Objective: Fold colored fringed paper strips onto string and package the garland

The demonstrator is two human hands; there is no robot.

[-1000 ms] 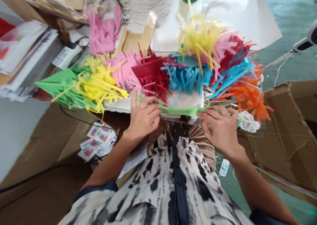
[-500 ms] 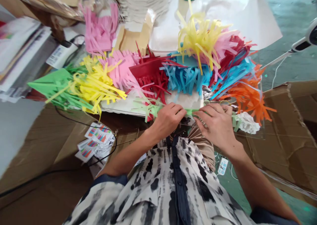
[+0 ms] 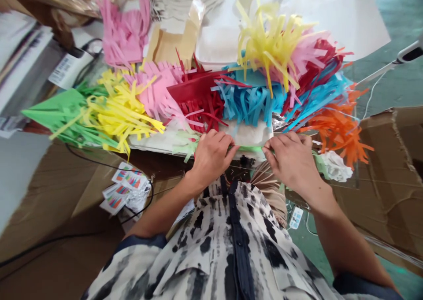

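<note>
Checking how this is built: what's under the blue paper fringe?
The blue paper fringe hangs over a white block, with crinkled foil to the right. Higher up, the strips cover whatever lies beneath.

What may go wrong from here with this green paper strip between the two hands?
The narrow green paper strip spans between the left hand and right hand, so pulling might tear it. Its pale green fringe lies close to the red paper fringe, so they may tangle.
</note>
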